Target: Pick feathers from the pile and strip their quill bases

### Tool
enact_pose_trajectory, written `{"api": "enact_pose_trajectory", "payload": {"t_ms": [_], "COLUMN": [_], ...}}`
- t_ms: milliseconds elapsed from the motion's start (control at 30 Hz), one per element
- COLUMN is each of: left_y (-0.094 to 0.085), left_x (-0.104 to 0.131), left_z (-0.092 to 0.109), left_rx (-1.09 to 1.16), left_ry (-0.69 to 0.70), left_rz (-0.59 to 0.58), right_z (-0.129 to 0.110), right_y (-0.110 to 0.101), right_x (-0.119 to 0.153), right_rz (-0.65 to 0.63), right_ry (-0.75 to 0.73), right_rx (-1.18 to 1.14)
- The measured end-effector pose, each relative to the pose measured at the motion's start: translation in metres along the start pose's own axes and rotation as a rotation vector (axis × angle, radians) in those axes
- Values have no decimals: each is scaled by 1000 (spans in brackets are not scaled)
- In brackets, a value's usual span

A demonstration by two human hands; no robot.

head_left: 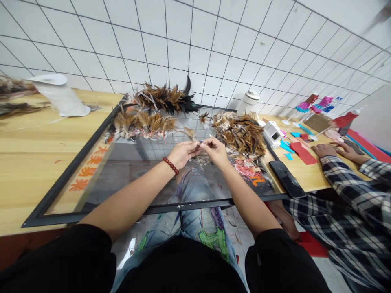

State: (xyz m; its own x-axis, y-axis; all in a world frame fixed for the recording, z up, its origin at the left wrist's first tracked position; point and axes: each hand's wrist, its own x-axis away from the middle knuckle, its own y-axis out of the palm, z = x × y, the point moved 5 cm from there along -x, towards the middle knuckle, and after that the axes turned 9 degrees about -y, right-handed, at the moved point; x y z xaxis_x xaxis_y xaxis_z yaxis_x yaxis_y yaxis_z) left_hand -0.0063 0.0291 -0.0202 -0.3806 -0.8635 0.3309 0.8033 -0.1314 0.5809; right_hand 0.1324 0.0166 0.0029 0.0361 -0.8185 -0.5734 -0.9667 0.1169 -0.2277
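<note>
Above a black-framed glass panel [122, 175], my two hands meet at the fingertips. A small brown feather [190, 133] rises from the fingers of my left hand [182, 154], which are pinched together; a beaded bracelet is on that wrist. My right hand [215, 151] pinches at a small dark bit beside the left fingertips, too small to make out. Brown feather bunches [146, 124] lie on the glass behind and left of my hands. A larger feather pile [241, 132] lies close to the right, with pink-white scraps [248, 169] in front of it.
A white roll [65, 97] stands at the left on the wooden table [27, 162]. Right of the glass are a phone [287, 179], a white box [273, 133] and red and blue pieces. A white bottle [248, 102] stands behind. Another person's hands [325, 150] rest at the right.
</note>
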Motion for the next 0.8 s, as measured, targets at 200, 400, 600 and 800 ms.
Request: {"api": "enact_pose_trajectory", "payload": {"t_ms": [200, 400, 600, 800], "left_y": [3, 3, 3, -8], "left_x": [4, 4, 4, 5], "left_z": [-1, -4, -2, 18], "left_rx": [-3, -15, -1, 145], "left_ry": [-14, -20, 13, 150], "left_rz": [16, 25, 32, 187], "right_z": [-14, -22, -23, 0], "right_y": [2, 2, 4, -26], "right_x": [2, 5, 5, -6], "right_rz": [-1, -49, -122, 74], "right_ry": [-201, -325, -380, -154], "right_rx": [203, 408, 484, 590]}}
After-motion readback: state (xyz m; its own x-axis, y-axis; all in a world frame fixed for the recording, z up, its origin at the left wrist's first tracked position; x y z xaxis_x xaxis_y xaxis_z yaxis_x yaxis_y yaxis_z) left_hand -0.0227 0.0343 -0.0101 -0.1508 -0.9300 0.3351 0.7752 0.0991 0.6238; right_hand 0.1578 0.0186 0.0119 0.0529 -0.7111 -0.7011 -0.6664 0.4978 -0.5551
